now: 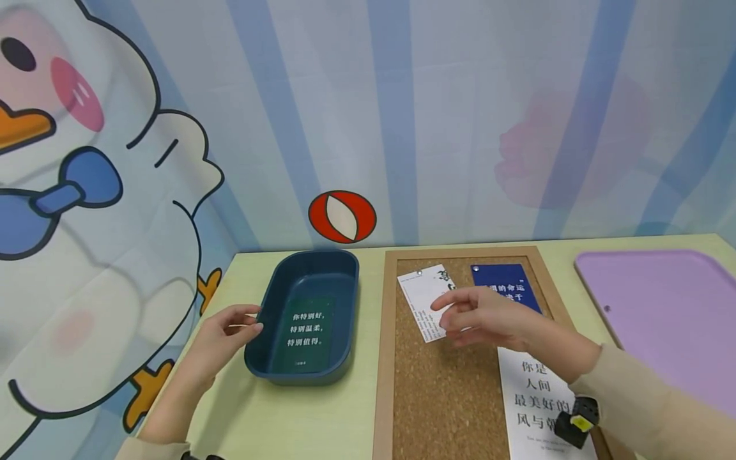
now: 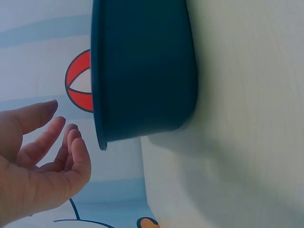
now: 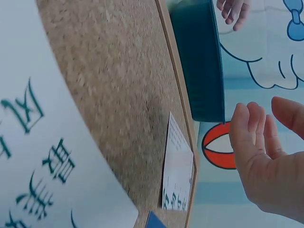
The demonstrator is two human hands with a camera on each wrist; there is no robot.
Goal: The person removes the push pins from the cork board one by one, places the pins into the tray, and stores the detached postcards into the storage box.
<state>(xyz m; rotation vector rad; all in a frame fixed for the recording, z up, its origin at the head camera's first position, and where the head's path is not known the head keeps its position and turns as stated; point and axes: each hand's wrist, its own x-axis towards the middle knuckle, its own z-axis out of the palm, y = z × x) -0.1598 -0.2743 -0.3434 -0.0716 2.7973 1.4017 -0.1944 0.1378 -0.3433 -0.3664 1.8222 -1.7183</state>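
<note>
A dark teal bin (image 1: 299, 268) stands on the table with a green card (image 1: 305, 354) printed in white characters inside it. Beside the bin's left rim is my left hand (image 1: 221, 342), fingers loosely bent and holding nothing; the left wrist view shows a gap between fingertips and bin. My right hand (image 1: 489, 316) hovers over the corkboard (image 1: 437, 390) with nothing in its fingers. A tilted white card (image 1: 422, 300) is fixed near the board's top left by a small pin. To its right hangs a pinned blue card (image 1: 494, 273), partly hidden by my right hand. Lower down lies a larger white card (image 1: 520, 396), partly covered by my forearm.
A lilac tray (image 1: 650, 294) lies at the right, with a small dark round thing (image 1: 607, 308) near its left edge. The pale yellow table (image 1: 276, 421) ends at a striped blue backdrop (image 1: 437, 128) with a printed cartoon duck (image 1: 144, 268) and ball.
</note>
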